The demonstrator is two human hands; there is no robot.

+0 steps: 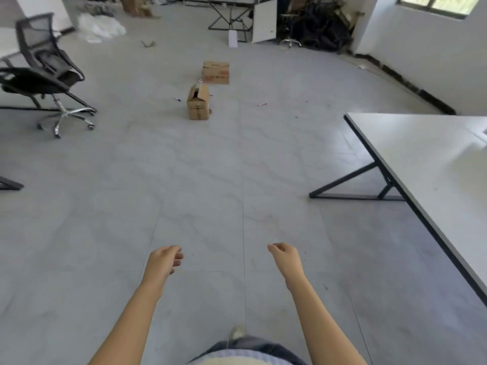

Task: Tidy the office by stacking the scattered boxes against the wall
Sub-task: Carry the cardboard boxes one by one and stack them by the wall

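Two brown cardboard boxes sit on the grey tiled floor well ahead of me. The nearer box [198, 103] is tall and narrow with its top flaps partly up. The farther box [215, 72] is flatter with red print on it. My left hand [165, 260] and my right hand [285, 256] hang out in front of me, low in the view, with loosely curled fingers and nothing in them. Both hands are far from the boxes.
A white table [427, 164] on black legs stands at the right. A black office chair [44, 75] is at the left. Two markers [262, 104] lie on the floor by the boxes. Folding frames, a white panel [264, 21] and dark clutter line the far wall.
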